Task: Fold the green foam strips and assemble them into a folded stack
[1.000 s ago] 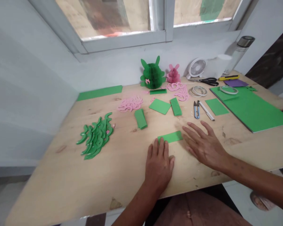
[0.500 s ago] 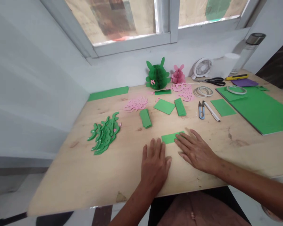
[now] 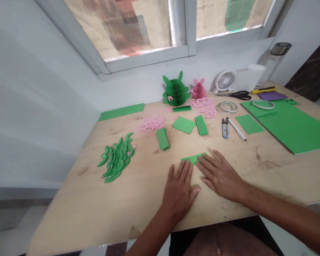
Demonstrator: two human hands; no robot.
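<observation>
Left hand [image 3: 178,190] lies flat, palm down.

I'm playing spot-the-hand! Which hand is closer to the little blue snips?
The right hand. It is just on the near side of the blue snips. The left hand is farther away, off to their left and closer to the person.

The person's right hand [image 3: 224,177], first beside the right end of the small green rectangular paper strip [image 3: 194,159], has moved inward, its fingers now lying over that end. The left hand [image 3: 178,192], whose fingertips had slipped just off the strip's near left corner, has come back onto its near edge, so the two hands' fingertips are closer together than at first.
</observation>
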